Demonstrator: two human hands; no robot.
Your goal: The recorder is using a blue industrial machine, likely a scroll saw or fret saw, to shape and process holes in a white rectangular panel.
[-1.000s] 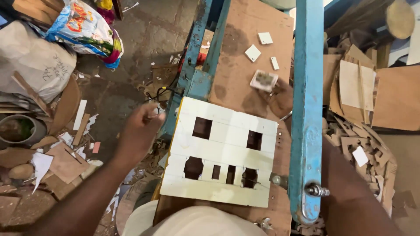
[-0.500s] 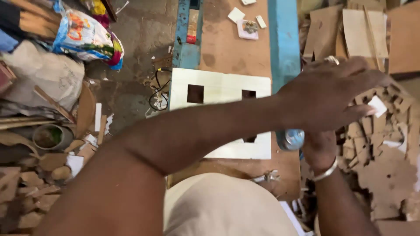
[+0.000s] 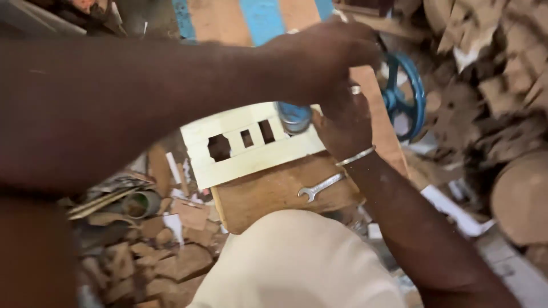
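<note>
Blue handwheel point(image 3: 406, 97), one spanner point(image 3: 319, 187), one punched card sheet point(image 3: 248, 145), two hands point(image 3: 319, 57).

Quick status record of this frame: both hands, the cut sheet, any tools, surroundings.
left hand: arm crosses the view, hand at the blue handwheel; grip blurred
right hand: on the right edge of the pale sheet, ring and bangle on it; grasp unclear
pale sheet: flat on the brown board, several holes cut out
spanner: lies on the board, untouched
surroundings: cardboard scraps on the floor, left
</note>
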